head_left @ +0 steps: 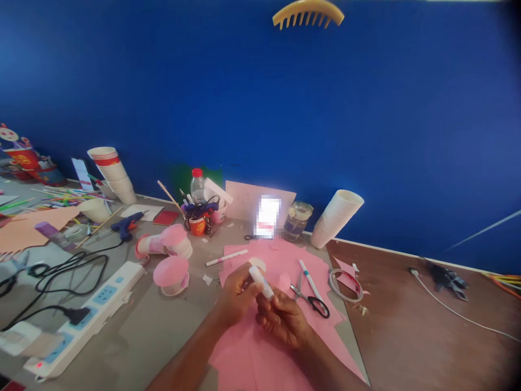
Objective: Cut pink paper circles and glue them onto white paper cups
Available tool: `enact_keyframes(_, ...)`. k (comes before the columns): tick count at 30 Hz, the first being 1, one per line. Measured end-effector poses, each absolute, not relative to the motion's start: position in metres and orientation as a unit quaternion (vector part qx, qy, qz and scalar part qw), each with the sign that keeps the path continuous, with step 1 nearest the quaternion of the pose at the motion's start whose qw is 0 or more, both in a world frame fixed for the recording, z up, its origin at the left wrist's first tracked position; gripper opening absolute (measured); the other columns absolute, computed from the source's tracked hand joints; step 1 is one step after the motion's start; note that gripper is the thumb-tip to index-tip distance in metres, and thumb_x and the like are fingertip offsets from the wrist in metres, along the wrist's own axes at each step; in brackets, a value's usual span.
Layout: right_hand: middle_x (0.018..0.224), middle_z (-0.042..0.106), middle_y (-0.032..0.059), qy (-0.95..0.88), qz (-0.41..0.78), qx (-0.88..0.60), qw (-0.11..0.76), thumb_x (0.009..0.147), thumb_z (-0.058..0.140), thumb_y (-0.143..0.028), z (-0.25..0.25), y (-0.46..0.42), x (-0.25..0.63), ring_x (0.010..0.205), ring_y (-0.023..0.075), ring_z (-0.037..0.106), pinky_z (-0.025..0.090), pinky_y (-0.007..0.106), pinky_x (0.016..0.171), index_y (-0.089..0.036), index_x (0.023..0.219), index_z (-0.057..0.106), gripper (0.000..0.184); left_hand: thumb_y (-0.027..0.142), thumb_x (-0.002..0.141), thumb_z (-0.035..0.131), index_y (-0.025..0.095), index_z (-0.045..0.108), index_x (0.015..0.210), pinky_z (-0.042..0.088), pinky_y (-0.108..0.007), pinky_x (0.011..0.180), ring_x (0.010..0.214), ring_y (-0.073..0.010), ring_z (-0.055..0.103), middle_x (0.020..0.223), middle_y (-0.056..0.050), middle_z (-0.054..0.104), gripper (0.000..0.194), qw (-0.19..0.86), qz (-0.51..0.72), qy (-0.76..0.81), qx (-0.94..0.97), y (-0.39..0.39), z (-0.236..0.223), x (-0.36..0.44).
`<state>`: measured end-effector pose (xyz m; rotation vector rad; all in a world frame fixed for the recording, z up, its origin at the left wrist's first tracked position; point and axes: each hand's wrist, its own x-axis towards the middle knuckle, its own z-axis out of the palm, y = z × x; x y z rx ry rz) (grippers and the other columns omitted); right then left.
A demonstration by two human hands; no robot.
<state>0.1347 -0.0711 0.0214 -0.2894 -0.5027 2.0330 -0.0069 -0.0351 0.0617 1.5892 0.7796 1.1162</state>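
Observation:
My left hand (236, 296) and my right hand (283, 320) meet over sheets of pink paper (260, 353) on the table. Both are closed on a small white glue stick (261, 282), which lies tilted between them; the left fingers pinch its upper end, the right fingers wrap its lower end. A small round paper piece (258, 264) sits just beyond the left fingers. Black-handled scissors (311, 300) and a white pen (310, 278) lie on the pink paper right of my right hand.
A white power strip (87, 312) with black cables lies at left. Pink-covered cups (171, 271), a blue glue gun (127, 224), a cup of pens (198, 216), a water bottle (197, 184), a jar (298, 220) and stacked paper cups (336, 217) stand behind. Brown tabletop (427, 336) lies at right.

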Motion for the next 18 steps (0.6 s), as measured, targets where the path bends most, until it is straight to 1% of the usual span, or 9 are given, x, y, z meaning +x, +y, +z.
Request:
enact_keyframes(2, 0.058, 0.052, -0.0084, -0.201, 0.845, -0.129, 0.478, 0.077, 0.067, -0.032, 0.018, -0.070, 0.136, 0.034, 0.0005, 0.024, 0.045, 0.019, 0.052, -0.016, 0.084, 0.057, 0.020, 0.031, 0.082, 0.054, 0.016, 0.056, 0.079, 0.036, -0.023, 0.058, 0.063, -0.0108, 0.045, 0.068, 0.001, 0.049, 0.015, 0.497, 0.462, 0.324, 0.659, -0.035, 0.061, -0.006)
enact_keyframes(3, 0.053, 0.049, -0.0090, -0.199, 0.854, -0.138, 0.460, 0.081, 0.062, -0.038, 0.015, -0.069, 0.136, 0.031, 0.0010, 0.022, 0.045, 0.020, 0.049, -0.016, 0.080, 0.057, 0.022, 0.030, 0.082, 0.054, 0.016, 0.056, 0.079, 0.036, -0.023, 0.058, 0.062, -0.0107, 0.046, 0.068, 0.001, 0.049, 0.015, 0.502, 0.462, 0.322, 0.657, -0.036, 0.060, -0.005)
enact_keyframes(6, 0.039, 0.042, -0.0090, -0.199, 0.880, -0.165, 0.398, 0.087, 0.043, -0.054, 0.009, -0.067, 0.135, 0.027, 0.0044, 0.022, 0.042, 0.023, 0.042, -0.017, 0.069, 0.055, 0.043, 0.032, 0.083, 0.053, 0.016, 0.056, 0.083, 0.040, -0.024, 0.057, 0.058, -0.0105, 0.051, 0.068, 0.001, 0.053, 0.017, 0.547, 0.455, 0.301, 0.634, -0.037, 0.058, -0.003)
enact_keyframes(8, 0.039, 0.045, -0.0075, -0.194, 0.883, -0.162, 0.394, 0.087, 0.036, -0.060, 0.010, -0.067, 0.133, 0.028, 0.0054, 0.025, 0.042, 0.024, 0.043, -0.016, 0.071, 0.055, 0.051, 0.034, 0.083, 0.053, 0.016, 0.055, 0.085, 0.041, -0.024, 0.056, 0.056, -0.0105, 0.052, 0.068, 0.001, 0.054, 0.019, 0.577, 0.457, 0.294, 0.610, -0.037, 0.056, -0.003)
enact_keyframes(10, 0.051, 0.054, -0.0047, -0.195, 0.872, -0.140, 0.427, 0.083, 0.042, -0.063, 0.014, -0.068, 0.132, 0.031, 0.0047, 0.029, 0.045, 0.026, 0.048, -0.014, 0.082, 0.057, 0.051, 0.037, 0.081, 0.056, 0.016, 0.056, 0.086, 0.043, -0.025, 0.058, 0.059, -0.0112, 0.052, 0.069, 0.000, 0.054, 0.021, 0.585, 0.470, 0.310, 0.584, -0.035, 0.055, -0.004)
enact_keyframes(12, 0.065, 0.059, -0.0030, -0.208, 0.852, -0.119, 0.465, 0.075, 0.060, -0.057, 0.021, -0.070, 0.132, 0.037, 0.0037, 0.035, 0.048, 0.027, 0.055, -0.014, 0.094, 0.056, 0.047, 0.040, 0.079, 0.058, 0.017, 0.058, 0.086, 0.043, -0.026, 0.060, 0.063, -0.0122, 0.052, 0.070, 0.000, 0.055, 0.025, 0.580, 0.483, 0.338, 0.563, -0.034, 0.055, -0.006)
enact_keyframes(14, 0.071, 0.059, -0.0039, -0.218, 0.833, -0.114, 0.495, 0.069, 0.073, -0.042, 0.025, -0.071, 0.132, 0.042, 0.0031, 0.038, 0.048, 0.026, 0.061, -0.016, 0.097, 0.055, 0.042, 0.043, 0.077, 0.060, 0.017, 0.059, 0.086, 0.044, -0.026, 0.061, 0.064, -0.0126, 0.051, 0.070, -0.001, 0.056, 0.028, 0.580, 0.485, 0.354, 0.550, -0.032, 0.055, -0.007)
enact_keyframes(16, 0.068, 0.056, -0.0056, -0.217, 0.822, -0.130, 0.511, 0.068, 0.075, -0.032, 0.026, -0.071, 0.132, 0.043, 0.0027, 0.037, 0.048, 0.024, 0.064, -0.017, 0.093, 0.056, 0.035, 0.044, 0.076, 0.061, 0.017, 0.059, 0.086, 0.044, -0.027, 0.062, 0.065, -0.0126, 0.051, 0.071, -0.001, 0.056, 0.029, 0.583, 0.485, 0.358, 0.545, -0.032, 0.055, -0.007)
enact_keyframes(18, 0.063, 0.054, -0.0065, -0.209, 0.819, -0.153, 0.513, 0.072, 0.071, -0.034, 0.025, -0.071, 0.131, 0.041, 0.0023, 0.034, 0.048, 0.024, 0.062, -0.016, 0.085, 0.057, 0.027, 0.044, 0.075, 0.062, 0.017, 0.060, 0.086, 0.045, -0.027, 0.064, 0.068, -0.0127, 0.052, 0.074, -0.001, 0.057, 0.030, 0.581, 0.487, 0.356, 0.545, -0.032, 0.055, -0.007)
